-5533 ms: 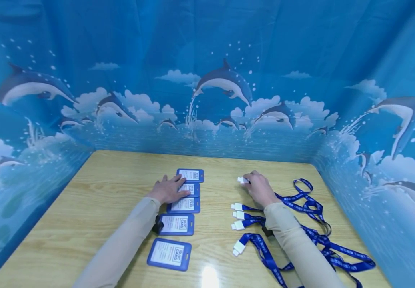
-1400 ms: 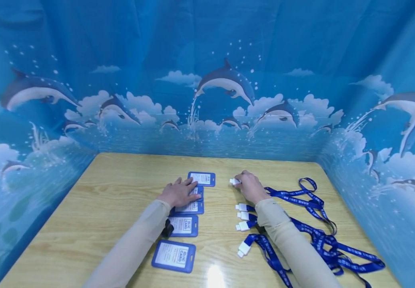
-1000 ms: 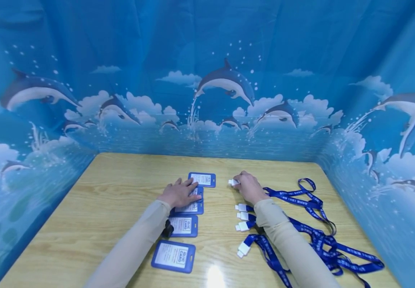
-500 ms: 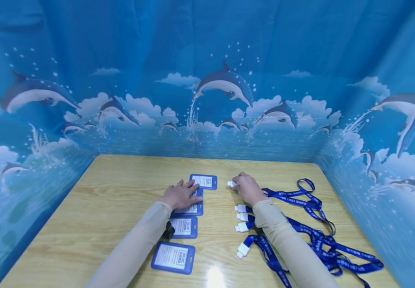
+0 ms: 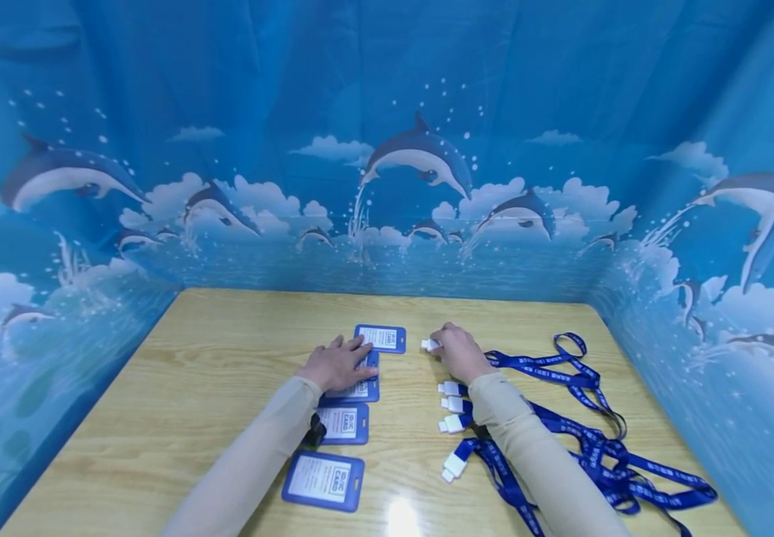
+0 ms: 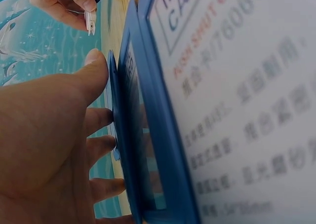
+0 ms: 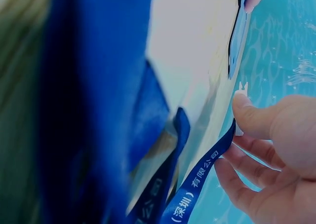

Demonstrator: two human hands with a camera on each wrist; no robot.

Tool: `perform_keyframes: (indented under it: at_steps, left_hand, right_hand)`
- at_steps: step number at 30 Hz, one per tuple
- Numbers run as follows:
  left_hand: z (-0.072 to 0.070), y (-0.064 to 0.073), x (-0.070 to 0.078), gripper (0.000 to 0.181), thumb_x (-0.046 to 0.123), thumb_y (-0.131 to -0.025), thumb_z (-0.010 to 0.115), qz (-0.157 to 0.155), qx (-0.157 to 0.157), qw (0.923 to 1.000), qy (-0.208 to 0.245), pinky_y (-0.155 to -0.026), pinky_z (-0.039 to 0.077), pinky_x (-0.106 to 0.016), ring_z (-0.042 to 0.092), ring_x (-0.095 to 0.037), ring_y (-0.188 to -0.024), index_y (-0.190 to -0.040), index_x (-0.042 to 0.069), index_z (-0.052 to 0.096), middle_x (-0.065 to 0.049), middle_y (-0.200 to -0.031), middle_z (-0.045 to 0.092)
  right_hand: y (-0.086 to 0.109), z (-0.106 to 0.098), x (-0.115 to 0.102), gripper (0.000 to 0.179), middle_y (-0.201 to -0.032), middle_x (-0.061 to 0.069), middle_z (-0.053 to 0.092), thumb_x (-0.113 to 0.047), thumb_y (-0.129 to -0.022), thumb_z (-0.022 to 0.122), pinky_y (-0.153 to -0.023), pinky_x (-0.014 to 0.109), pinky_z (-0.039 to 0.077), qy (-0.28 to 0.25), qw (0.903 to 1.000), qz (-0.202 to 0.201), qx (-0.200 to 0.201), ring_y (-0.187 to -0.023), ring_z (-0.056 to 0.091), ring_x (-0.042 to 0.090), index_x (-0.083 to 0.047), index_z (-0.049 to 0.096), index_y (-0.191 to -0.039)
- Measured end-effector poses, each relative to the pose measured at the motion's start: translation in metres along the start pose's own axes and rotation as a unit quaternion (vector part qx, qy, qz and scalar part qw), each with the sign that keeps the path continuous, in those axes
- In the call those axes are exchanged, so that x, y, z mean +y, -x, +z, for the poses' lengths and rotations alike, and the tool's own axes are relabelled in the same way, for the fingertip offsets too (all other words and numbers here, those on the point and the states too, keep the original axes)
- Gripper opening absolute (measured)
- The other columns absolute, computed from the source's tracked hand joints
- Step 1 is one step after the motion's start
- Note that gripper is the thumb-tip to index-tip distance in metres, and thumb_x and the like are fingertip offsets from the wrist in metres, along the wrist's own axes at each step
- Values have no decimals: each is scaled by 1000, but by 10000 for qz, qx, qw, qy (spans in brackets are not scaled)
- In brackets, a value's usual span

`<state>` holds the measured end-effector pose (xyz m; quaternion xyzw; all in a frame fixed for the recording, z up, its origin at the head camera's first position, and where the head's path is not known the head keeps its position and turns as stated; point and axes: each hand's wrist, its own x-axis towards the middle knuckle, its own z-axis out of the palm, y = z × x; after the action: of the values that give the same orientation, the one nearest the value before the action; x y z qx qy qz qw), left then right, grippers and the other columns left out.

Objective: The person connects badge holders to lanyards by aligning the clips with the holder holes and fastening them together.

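Observation:
My left hand (image 5: 336, 365) lies with spread fingers over two overlapping blue card holders (image 5: 364, 389), its fingertips touching the near edge of the farthest card holder (image 5: 382, 338). In the left wrist view, the fingers extend against the blue frames and the thumb points away from the palm. Across a short gap, my right hand (image 5: 459, 352) pinches the white plastic clip (image 5: 429, 345) of a blue lanyard (image 5: 548, 371) between thumb and fingers. The clip's forked tip (image 7: 242, 87) pokes out past the thumb, toward the card holders. The printed strap (image 7: 197, 179) trails from beneath the fingers.
Nearer on the wooden table (image 5: 226, 328) lie another card holder (image 5: 345, 424) and the nearest card holder (image 5: 323, 481). Several lanyards with white clips (image 5: 454, 466) lie under and around the right forearm, their blue straps (image 5: 611, 455) tangled at right. A dolphin-print curtain (image 5: 387, 257) surrounds the table.
The farthest card holder has shifted right, and the two under my left hand now overlap more. My right hand has brought the pinched clip left, closer to the card holders.

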<state>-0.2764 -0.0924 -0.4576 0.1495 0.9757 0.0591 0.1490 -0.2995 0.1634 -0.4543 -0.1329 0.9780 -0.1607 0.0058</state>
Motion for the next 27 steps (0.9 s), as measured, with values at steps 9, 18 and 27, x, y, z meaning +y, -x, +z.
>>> perform_keyframes:
  at_steps: [9, 18, 27]
  left_hand:
    - [-1, 0, 1, 72, 69, -100, 37, -81, -71, 9999, 41, -123, 20, -65, 17, -38, -155, -160, 30, 30, 1, -169, 20]
    - [-2, -1, 1, 72, 68, -100, 37, -76, -101, 9999, 60, -123, 19, -64, 17, -37, -155, -160, 30, 29, 1, -170, 20]
    - [-3, -1, 2, 71, 68, -100, 37, -71, -140, 9999, -34, -124, 18, -64, 17, -36, -155, -160, 30, 29, 1, -169, 20]
  right_hand:
    - [0, 2, 0, 31, -110, 11, 67, -13, -94, 72, -89, 38, 59, 71, 9999, -127, -47, -100, 67, 24, -2, 71, -123]
    - [0, 5, -2, 31, -108, 10, 66, -12, -94, 72, -87, 39, 60, 37, 9999, -87, -87, -97, 66, 24, -3, 71, -123]
    - [0, 6, -2, 31, -105, 9, 65, -13, -94, 72, -86, 39, 60, 70, 9998, -148, -92, -96, 66, 24, -3, 71, -123]
